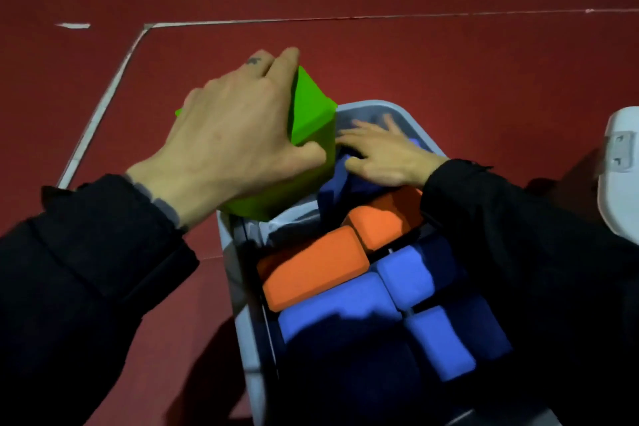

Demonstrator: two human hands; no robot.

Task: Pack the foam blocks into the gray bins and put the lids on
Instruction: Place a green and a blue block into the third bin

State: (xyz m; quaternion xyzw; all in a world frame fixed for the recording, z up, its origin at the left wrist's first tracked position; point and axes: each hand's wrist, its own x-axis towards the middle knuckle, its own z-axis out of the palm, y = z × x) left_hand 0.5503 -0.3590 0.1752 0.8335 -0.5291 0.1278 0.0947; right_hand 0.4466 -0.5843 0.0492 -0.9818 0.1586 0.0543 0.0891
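Note:
A gray bin (380, 105) stands on the red floor below me, filled with foam blocks. Two orange blocks (311, 270) lie in its middle and several blue blocks (408, 273) fill the near end. My left hand (235, 128) grips a bright green foam block (311, 114) from above, holding it tilted over the bin's far left rim. My right hand (383, 152) reaches into the far end of the bin with fingers spread flat, pressing on a blue block (335, 180) there.
A white-gray lid or second bin (620, 180) lies at the right edge of view. A white line (103, 104) is marked on the red floor to the left and beyond the bin. My black sleeves cover both lower corners.

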